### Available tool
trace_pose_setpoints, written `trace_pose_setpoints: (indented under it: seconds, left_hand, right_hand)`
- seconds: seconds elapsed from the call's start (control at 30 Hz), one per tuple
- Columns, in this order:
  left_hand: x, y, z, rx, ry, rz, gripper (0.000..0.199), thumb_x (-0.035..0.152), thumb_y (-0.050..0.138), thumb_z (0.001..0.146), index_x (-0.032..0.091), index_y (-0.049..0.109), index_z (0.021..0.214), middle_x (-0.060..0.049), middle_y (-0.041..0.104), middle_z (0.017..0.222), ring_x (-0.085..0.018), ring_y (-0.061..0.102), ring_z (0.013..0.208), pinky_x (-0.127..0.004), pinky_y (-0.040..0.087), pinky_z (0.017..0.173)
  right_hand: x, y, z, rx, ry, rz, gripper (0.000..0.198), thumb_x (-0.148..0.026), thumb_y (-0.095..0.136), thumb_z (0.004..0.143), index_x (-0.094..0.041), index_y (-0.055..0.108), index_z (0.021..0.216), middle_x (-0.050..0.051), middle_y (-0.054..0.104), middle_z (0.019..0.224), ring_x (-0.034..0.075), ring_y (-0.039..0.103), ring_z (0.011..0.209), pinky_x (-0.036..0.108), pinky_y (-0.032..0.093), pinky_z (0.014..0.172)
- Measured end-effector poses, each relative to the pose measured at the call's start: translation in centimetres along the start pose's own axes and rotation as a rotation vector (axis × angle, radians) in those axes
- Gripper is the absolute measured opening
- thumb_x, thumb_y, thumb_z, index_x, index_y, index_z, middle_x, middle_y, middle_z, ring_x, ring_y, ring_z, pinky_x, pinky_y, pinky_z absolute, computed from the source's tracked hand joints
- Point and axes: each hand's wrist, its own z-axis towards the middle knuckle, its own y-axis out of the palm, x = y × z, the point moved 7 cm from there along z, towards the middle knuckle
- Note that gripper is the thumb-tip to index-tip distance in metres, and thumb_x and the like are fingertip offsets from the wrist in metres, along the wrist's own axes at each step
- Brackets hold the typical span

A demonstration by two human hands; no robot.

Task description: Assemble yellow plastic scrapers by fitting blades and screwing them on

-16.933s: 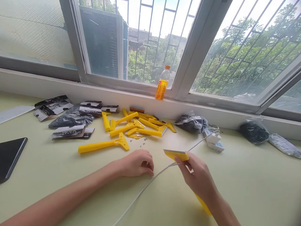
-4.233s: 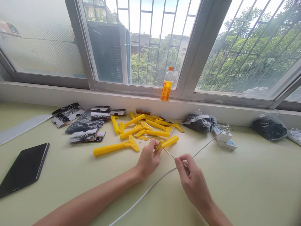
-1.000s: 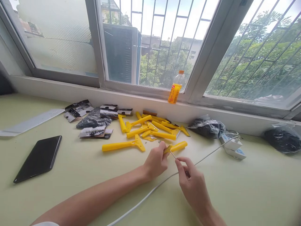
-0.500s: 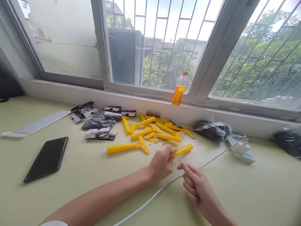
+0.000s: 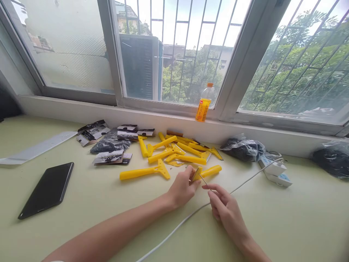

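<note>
My left hand [image 5: 183,187] is closed on the head of a yellow scraper [image 5: 211,171], whose handle points right. Between the fingers of my right hand [image 5: 227,205] is a thin metal rod, perhaps a screwdriver or hex key [image 5: 204,179]; its tip meets the scraper's head. My right palm hides the rod's rear end. Left of my hands another yellow scraper [image 5: 141,173] lies by itself. Behind them is a loose pile of several yellow scrapers [image 5: 188,158]. Tiny metal bits [image 5: 171,168], too small to name, lie near the pile.
A white cable [image 5: 174,231] runs under my right hand to a power strip [image 5: 279,176]. Black-filled plastic bags [image 5: 242,149] and printed cards [image 5: 109,157] lie toward the back. A black phone or tablet [image 5: 47,189] is at left, and an orange drink bottle [image 5: 203,107] stands on the sill.
My left hand has turned the scraper so more of its yellow head shows. My right fingers have shifted their hold on the rod. The whole view has moved slightly.
</note>
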Motion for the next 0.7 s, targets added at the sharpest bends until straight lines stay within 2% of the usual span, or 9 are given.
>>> trace_pose_setpoints:
  seconds: [0.1, 0.2, 0.27, 0.33, 0.43, 0.5, 0.6, 0.7]
  left_hand:
    - [-0.6, 0.0, 0.4, -0.040, -0.069, -0.065, 0.026, 0.039, 0.061, 0.087, 0.016, 0.048, 0.085, -0.001, 0.060, 0.075, -0.009, 0.057, 0.066, -0.020, 0.044, 0.062]
    - [-1.2, -0.1, 0.7, -0.045, -0.131, -0.210, 0.029, 0.042, 0.060, 0.088, 0.015, 0.053, 0.092, -0.006, 0.066, 0.089, -0.013, 0.065, 0.074, -0.025, 0.052, 0.069]
    - [-1.2, -0.2, 0.7, -0.044, -0.124, -0.227, 0.028, 0.043, 0.056, 0.090, 0.015, 0.053, 0.095, -0.006, 0.066, 0.093, -0.013, 0.066, 0.077, -0.026, 0.053, 0.072]
    - [-1.0, -0.5, 0.6, -0.023, -0.082, -0.157, 0.024, 0.041, 0.051, 0.093, 0.016, 0.051, 0.093, -0.004, 0.064, 0.087, -0.011, 0.062, 0.076, -0.024, 0.050, 0.071]
    - [-0.3, -0.8, 0.1, 0.022, 0.032, 0.061, 0.015, 0.032, 0.049, 0.094, 0.017, 0.049, 0.091, -0.003, 0.061, 0.088, -0.011, 0.054, 0.079, -0.024, 0.046, 0.073]
    - [0.4, -0.5, -0.2, -0.009, 0.122, 0.221, 0.007, 0.023, 0.050, 0.090, 0.018, 0.050, 0.095, -0.004, 0.061, 0.097, -0.012, 0.053, 0.086, -0.026, 0.045, 0.079]
    - [1.2, 0.5, -0.7, -0.100, 0.208, 0.348, 0.017, 0.022, 0.053, 0.088, 0.019, 0.049, 0.104, -0.007, 0.059, 0.109, -0.016, 0.054, 0.095, -0.030, 0.047, 0.086]
    - [2.0, 0.9, -1.0, -0.137, 0.254, 0.412, 0.029, 0.036, 0.058, 0.089, 0.018, 0.050, 0.110, -0.010, 0.058, 0.113, -0.018, 0.054, 0.101, -0.035, 0.048, 0.093]
  right_hand:
    - [-0.8, -0.8, -0.3, 0.088, -0.255, -0.304, 0.042, -0.052, 0.056, 0.096, -0.020, 0.067, 0.121, 0.000, 0.049, 0.071, 0.012, 0.039, 0.061, 0.024, 0.034, 0.054]
    - [-1.6, -1.3, -0.6, 0.161, -0.413, -0.426, 0.040, -0.048, 0.055, 0.097, -0.021, 0.070, 0.122, 0.003, 0.061, 0.085, 0.014, 0.050, 0.070, 0.026, 0.042, 0.066]
    - [-1.9, -2.0, -0.6, 0.224, -0.429, -0.449, 0.039, -0.048, 0.055, 0.097, -0.021, 0.071, 0.120, 0.002, 0.061, 0.082, 0.013, 0.048, 0.066, 0.025, 0.041, 0.063]
    - [-2.1, -2.9, -0.7, 0.298, -0.399, -0.444, 0.037, -0.049, 0.054, 0.097, -0.020, 0.070, 0.115, 0.000, 0.054, 0.070, 0.012, 0.040, 0.056, 0.024, 0.036, 0.053]
    - [-2.7, -4.7, -1.1, 0.413, -0.370, -0.371, 0.037, -0.052, 0.050, 0.099, -0.020, 0.065, 0.108, -0.003, 0.046, 0.062, 0.011, 0.033, 0.051, 0.024, 0.029, 0.047]
    - [-3.0, -5.9, -1.2, 0.470, -0.379, -0.321, 0.038, -0.053, 0.050, 0.098, -0.019, 0.064, 0.106, -0.002, 0.047, 0.061, 0.011, 0.033, 0.051, 0.024, 0.029, 0.045]
    - [-3.3, -7.1, -0.9, 0.496, -0.408, -0.324, 0.039, -0.053, 0.057, 0.094, -0.019, 0.068, 0.108, 0.001, 0.056, 0.067, 0.012, 0.039, 0.053, 0.024, 0.034, 0.046]
    - [-3.3, -7.3, -0.5, 0.480, -0.463, -0.367, 0.038, -0.050, 0.061, 0.093, -0.020, 0.072, 0.114, 0.006, 0.069, 0.087, 0.015, 0.054, 0.066, 0.026, 0.046, 0.058]
